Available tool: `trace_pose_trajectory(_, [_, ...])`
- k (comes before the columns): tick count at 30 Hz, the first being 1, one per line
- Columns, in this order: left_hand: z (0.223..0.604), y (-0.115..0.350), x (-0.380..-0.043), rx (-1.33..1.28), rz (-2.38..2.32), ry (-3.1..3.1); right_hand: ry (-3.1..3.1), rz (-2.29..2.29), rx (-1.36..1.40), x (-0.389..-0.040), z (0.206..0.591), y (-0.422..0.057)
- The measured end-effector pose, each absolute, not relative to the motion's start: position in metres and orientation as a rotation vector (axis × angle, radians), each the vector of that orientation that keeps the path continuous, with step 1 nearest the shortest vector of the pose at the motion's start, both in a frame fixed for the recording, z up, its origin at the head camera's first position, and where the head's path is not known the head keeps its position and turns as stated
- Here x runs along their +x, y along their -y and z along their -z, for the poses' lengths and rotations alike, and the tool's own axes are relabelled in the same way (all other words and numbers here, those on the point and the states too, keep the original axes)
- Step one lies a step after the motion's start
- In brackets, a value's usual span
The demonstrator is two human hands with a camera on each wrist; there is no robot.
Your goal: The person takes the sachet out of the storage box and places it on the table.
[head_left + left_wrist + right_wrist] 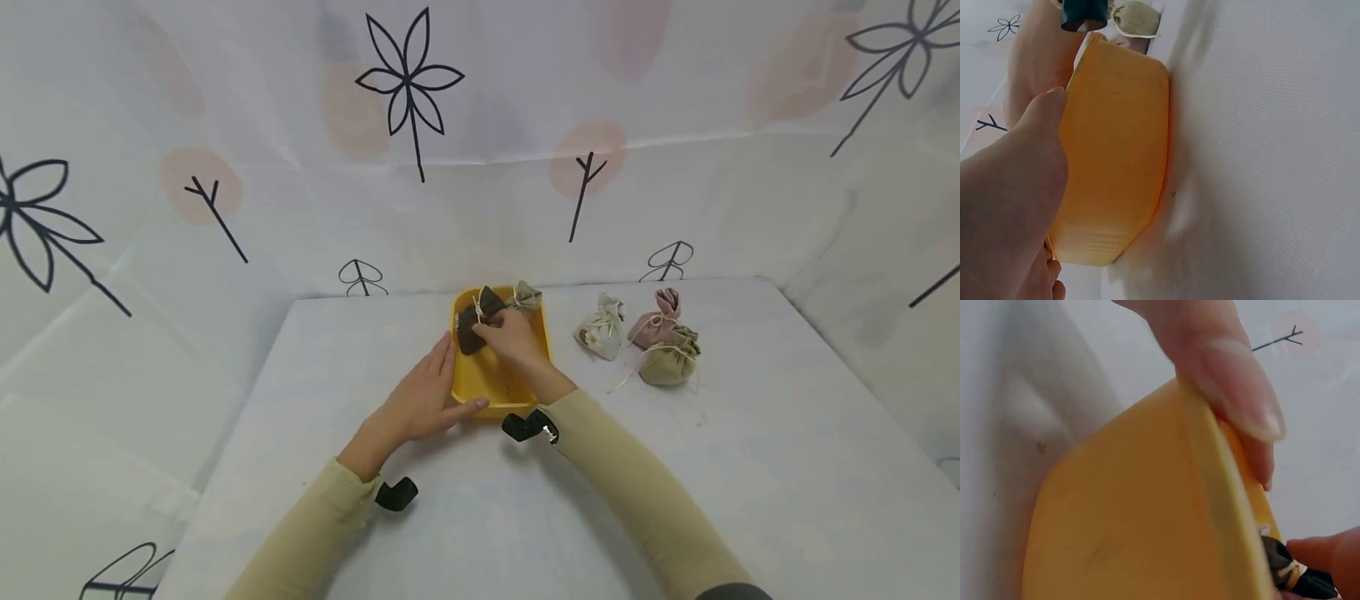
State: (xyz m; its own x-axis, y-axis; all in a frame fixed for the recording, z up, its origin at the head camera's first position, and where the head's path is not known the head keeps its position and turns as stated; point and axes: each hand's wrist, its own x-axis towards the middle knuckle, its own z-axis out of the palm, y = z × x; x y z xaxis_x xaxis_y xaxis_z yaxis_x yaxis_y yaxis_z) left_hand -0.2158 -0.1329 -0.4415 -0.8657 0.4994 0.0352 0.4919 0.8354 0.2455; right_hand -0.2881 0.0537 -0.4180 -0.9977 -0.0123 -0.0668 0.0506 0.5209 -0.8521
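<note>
A yellow plastic tray [491, 385] stands at the far middle of the table. My left hand [423, 396] lies along its left side, fingers straight, with the thumb over the near rim; the left wrist view shows this hand [1010, 200] against the tray wall [1116, 137]. Inside the tray, my right hand [516, 335] pinches a dark drawstring pouch [468, 335] tied with pale cord. Part of that pouch [1279, 555] shows past the rim in the right wrist view. Behind the right hand, a grey-green pouch [527, 296] sits in the tray's far right corner.
Right of the tray lie a white pouch [603, 327] with a flower, a pink pouch [654, 325] and an olive pouch [670, 360], the last two touching. A white patterned cloth wall [487, 217] rises behind the white-covered table [465, 517].
</note>
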Motion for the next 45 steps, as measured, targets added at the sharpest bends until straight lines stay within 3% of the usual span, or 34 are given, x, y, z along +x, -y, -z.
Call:
trace_pose_trajectory(9, [0.440, 0.133, -0.213, 0.806, -0.365, -2.967, -2.751, 1.577, 0.239, -0.294, 0.420, -0.038])
trace_pose_trajectory(14, [0.438, 0.132, -0.214, 0.794, -0.366, -2.964, -2.785, 1.533, 0.082, -0.294, 0.412, -0.045])
trace_pose_trajectory(21, [0.439, 0.131, -0.214, 0.761, -0.372, -2.954, -2.637, 1.524, -0.355, -0.269, 0.371, -0.086])
trace_pose_trajectory(28, [0.440, 0.130, -0.213, 0.730, -0.365, -2.956, -2.707, 1.457, -0.422, -0.244, 0.348, -0.151])
trace_pose_trajectory(36, [0.436, 0.131, -0.209, 0.722, -0.370, -2.956, -2.887, 1.233, -0.425, -0.221, 0.365, -0.214])
trace_pose_trajectory(45, [0.434, 0.129, -0.209, 0.732, -0.364, -2.950, -2.841, 1.292, -0.406, -0.215, 0.402, -0.249])
